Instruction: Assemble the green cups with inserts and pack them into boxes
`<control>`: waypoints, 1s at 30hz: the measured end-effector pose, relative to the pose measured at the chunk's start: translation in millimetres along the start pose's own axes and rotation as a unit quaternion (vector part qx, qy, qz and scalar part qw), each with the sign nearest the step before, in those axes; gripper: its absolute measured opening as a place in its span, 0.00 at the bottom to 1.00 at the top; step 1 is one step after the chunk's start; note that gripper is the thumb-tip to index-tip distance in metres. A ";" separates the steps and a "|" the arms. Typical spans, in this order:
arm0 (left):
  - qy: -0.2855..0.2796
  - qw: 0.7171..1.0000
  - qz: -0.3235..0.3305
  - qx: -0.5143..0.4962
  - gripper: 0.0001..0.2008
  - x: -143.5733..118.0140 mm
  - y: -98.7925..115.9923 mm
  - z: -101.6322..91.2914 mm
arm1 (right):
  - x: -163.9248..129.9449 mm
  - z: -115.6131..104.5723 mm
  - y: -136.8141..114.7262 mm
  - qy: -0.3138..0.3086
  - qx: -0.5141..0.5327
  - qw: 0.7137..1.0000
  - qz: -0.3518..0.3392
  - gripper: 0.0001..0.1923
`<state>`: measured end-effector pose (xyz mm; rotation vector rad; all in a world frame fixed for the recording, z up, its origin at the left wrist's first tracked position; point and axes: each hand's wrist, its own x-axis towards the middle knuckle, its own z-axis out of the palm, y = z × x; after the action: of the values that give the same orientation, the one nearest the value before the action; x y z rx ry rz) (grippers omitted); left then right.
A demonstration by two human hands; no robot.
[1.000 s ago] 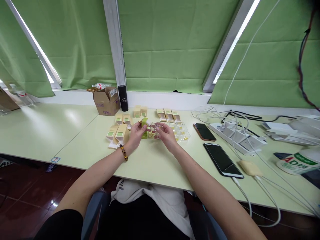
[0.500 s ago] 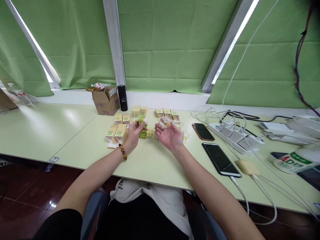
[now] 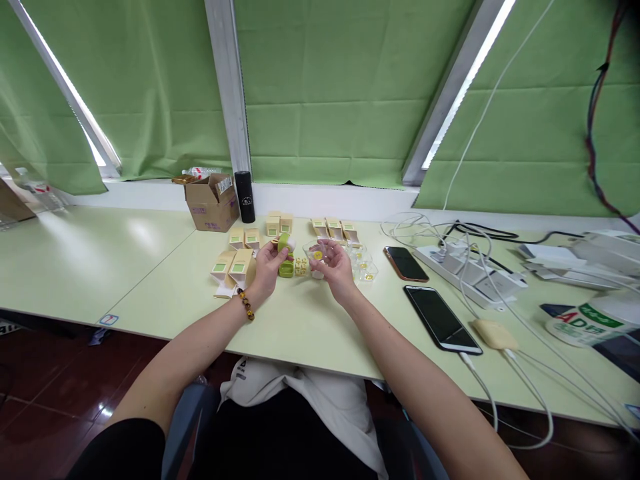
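Note:
My left hand (image 3: 266, 268) is closed around a small green item (image 3: 284, 241) with a whitish round part at its right side. Just below it, another small green piece (image 3: 287, 269) stands on the table. My right hand (image 3: 341, 272) pinches a clear plastic cup-like piece (image 3: 317, 254) with a yellow centre, held to the right of the green item. Between the hands lies a small cluster of yellow pieces (image 3: 301, 267). More clear plastic pieces with yellow spots (image 3: 367, 268) rest to the right of my right hand.
Small cream boxes with green labels (image 3: 241, 265) stand left of my hands, with more boxes (image 3: 335, 230) behind. Farther back are a cardboard box (image 3: 213, 207) and a black cylinder (image 3: 245, 197). Two phones (image 3: 443, 319), a power strip (image 3: 470, 273) and loose cables occupy the right side.
My right hand has turned from palm-up with spread fingers to a pinch on the clear plastic piece. My left hand stays in place with the green item.

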<state>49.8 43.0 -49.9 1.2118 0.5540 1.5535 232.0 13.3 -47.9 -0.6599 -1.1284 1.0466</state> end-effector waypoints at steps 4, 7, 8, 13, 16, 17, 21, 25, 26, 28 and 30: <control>-0.006 1.000 -0.002 0.012 0.24 -0.2 -0.2 -1.2 | 0.4 -1.4 8.4 0.009 -0.144 0.988 -0.056 0.28; -0.012 1.000 -0.005 0.010 0.25 -0.5 0.1 -1.2 | -1.6 -2.0 9.6 -0.001 -0.208 0.974 -0.086 0.25; -0.014 1.000 -0.006 0.008 0.26 -0.6 0.3 -1.1 | -2.3 -1.8 9.6 -0.005 -0.217 0.972 -0.090 0.26; -0.026 1.000 -0.005 0.003 0.28 -0.8 0.8 0.3 | -3.7 1.2 10.7 -0.017 -0.170 0.984 -0.054 0.28; -0.030 1.000 0.004 0.008 0.30 -1.2 1.1 1.2 | -4.0 3.3 11.6 -0.023 -0.115 0.993 -0.023 0.30; -0.030 0.999 0.009 0.013 0.30 -1.5 1.3 1.5 | -4.2 3.9 11.9 -0.025 -0.101 0.994 -0.017 0.30; -0.040 0.998 0.018 0.038 0.30 -3.1 2.2 2.7 | -4.2 4.5 14.4 -0.030 -0.052 0.998 0.010 0.28; -0.051 0.995 0.036 0.077 0.29 -4.2 2.0 3.0 | -2.8 3.2 18.5 -0.032 -0.015 0.999 0.028 0.29; -0.048 0.994 0.040 0.086 0.29 -4.1 1.8 2.9 | -2.4 2.8 19.2 -0.033 -0.010 0.999 0.031 0.29; -0.043 0.993 0.047 0.101 0.29 -3.7 1.3 2.6 | -1.9 2.3 19.8 -0.034 -0.005 0.999 0.033 0.29; -0.039 0.991 0.049 0.116 0.29 -3.1 1.0 2.2 | -1.6 2.1 19.5 -0.035 -0.004 0.999 0.033 0.29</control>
<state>51.2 39.4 -49.5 1.4895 0.6446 1.5463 223.5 19.5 -64.6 -0.6741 -1.1793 1.1293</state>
